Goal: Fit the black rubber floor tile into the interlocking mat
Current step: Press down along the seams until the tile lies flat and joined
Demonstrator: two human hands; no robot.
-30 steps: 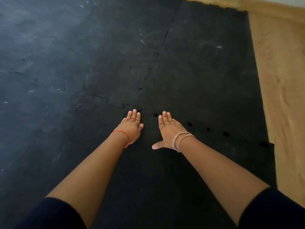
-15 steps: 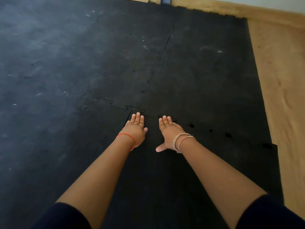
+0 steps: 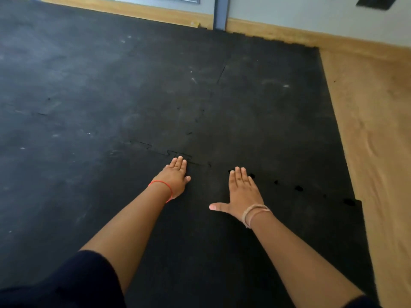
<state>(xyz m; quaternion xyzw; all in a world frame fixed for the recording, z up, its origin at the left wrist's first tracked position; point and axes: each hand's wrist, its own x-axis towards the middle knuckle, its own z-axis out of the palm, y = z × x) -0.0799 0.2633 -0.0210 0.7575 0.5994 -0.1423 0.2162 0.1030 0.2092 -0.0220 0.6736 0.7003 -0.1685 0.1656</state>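
The black rubber floor tile (image 3: pixel 222 252) lies flat in front of me, its far toothed edge meeting the interlocking mat (image 3: pixel 155 96). Small dark gaps (image 3: pixel 299 188) show along that seam to the right. My left hand (image 3: pixel 175 178), with a red string at the wrist, lies palm down on the tile's far left corner, fingertips at the seam. My right hand (image 3: pixel 242 192), with pale bracelets, lies flat further right with the thumb spread, fingertips near the seam. Neither hand grips anything.
Bare wooden floor (image 3: pixel 378 152) runs along the right of the mat. A wooden skirting board (image 3: pixel 289 34) and a pale wall close the far side, with a grey vertical post (image 3: pixel 220 14). The tile's right corner (image 3: pixel 355 203) sticks out past the mat's edge.
My right hand has slid to the right along the seam, away from my left hand, which stays at the corner. The camera has tilted up, so more wall shows.
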